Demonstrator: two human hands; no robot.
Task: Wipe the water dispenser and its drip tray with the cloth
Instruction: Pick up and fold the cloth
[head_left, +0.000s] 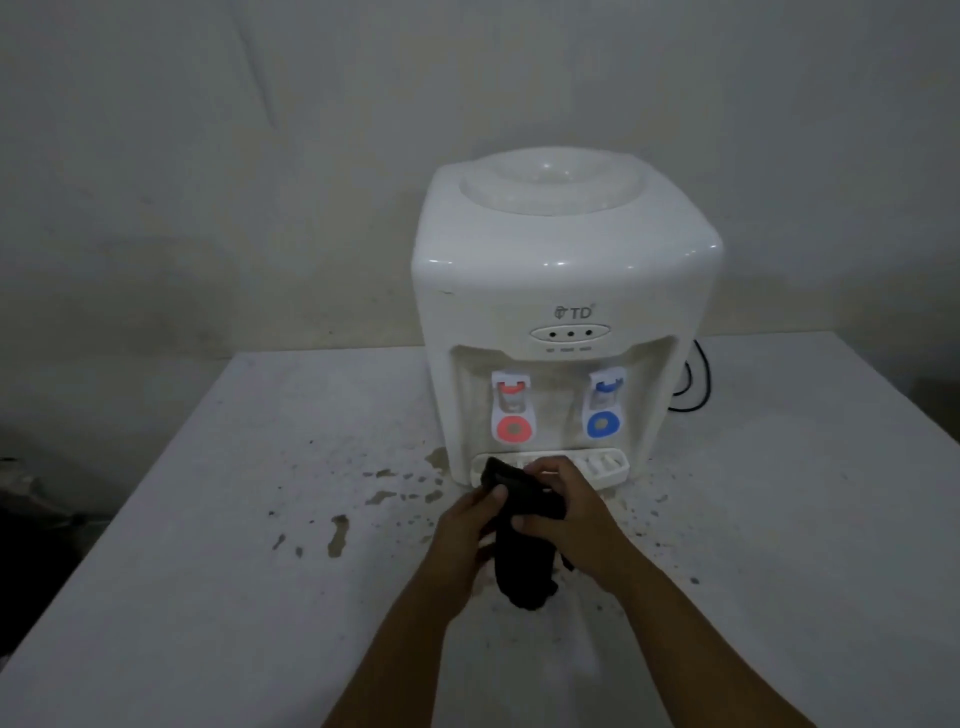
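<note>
Both hands, left hand (470, 525) and right hand (558, 512), grip the black cloth (524, 551) just near the drip tray (597, 467) of the water dispenser (561, 291). The tray looks loose, perhaps; a hard wipe could dislodge it.

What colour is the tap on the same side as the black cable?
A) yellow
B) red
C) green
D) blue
D: the blue tap sits on the side of the water dispenser where the black cable loops out from behind it, while the red tap is on the other side.
</note>
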